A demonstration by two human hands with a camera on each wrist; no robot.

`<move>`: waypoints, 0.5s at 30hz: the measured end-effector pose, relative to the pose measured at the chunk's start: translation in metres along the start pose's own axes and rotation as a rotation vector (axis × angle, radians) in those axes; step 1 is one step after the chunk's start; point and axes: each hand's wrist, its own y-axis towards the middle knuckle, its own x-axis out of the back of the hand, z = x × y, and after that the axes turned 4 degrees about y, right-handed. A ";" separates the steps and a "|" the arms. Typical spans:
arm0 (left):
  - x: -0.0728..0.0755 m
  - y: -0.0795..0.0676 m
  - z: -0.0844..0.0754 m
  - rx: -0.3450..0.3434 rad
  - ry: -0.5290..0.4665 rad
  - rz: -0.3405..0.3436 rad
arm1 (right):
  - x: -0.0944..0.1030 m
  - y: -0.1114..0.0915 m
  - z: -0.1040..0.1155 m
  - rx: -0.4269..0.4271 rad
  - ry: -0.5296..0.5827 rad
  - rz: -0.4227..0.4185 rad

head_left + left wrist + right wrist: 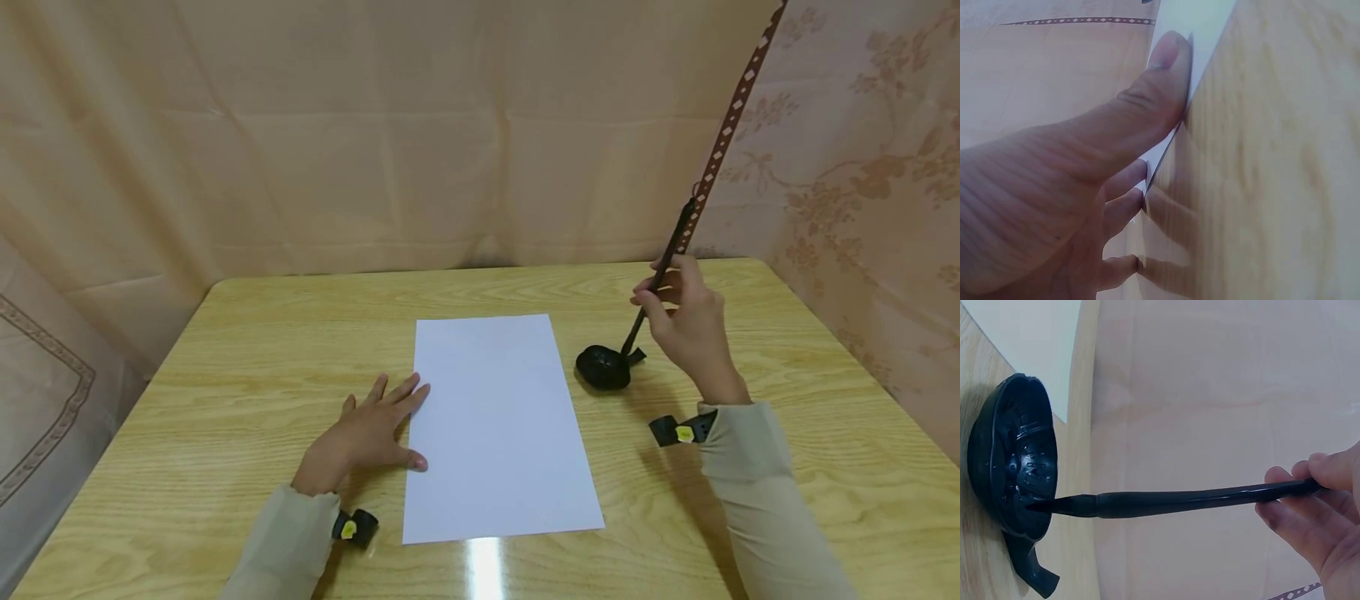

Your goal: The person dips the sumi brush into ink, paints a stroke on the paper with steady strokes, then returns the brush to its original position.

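One brush (664,265), head view: dark, slender, slanting down into the black dish (602,372), right of the white sheet (495,425).
Right grip (692,321), head view: pinching the brush's shaft.
Left grip (369,431), head view: fingers spread straight, tips on the sheet's left side.
Surface (217,400), head view: wood, narrow between sheet and dish, wide left of the sheet, far edge beyond it.
Left thumb (1159,84), left wrist view: over the sheet's edge.
Brush tip (1072,505), right wrist view: pointed, dark, inside the dish's rim; shaft glossy.
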 end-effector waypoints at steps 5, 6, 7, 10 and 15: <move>0.000 0.000 0.001 -0.004 -0.007 0.009 | 0.000 0.001 0.005 -0.001 0.020 -0.005; 0.000 0.001 0.001 -0.008 -0.005 0.009 | 0.000 0.001 0.005 0.004 0.022 -0.004; -0.001 0.001 0.001 -0.008 -0.003 0.009 | 0.000 0.001 0.006 0.007 0.023 -0.003; -0.002 0.001 0.002 -0.011 0.010 0.011 | -0.001 0.000 0.007 0.013 0.020 -0.003; -0.002 0.002 0.002 0.000 0.019 0.019 | -0.003 0.000 0.009 0.008 0.007 0.005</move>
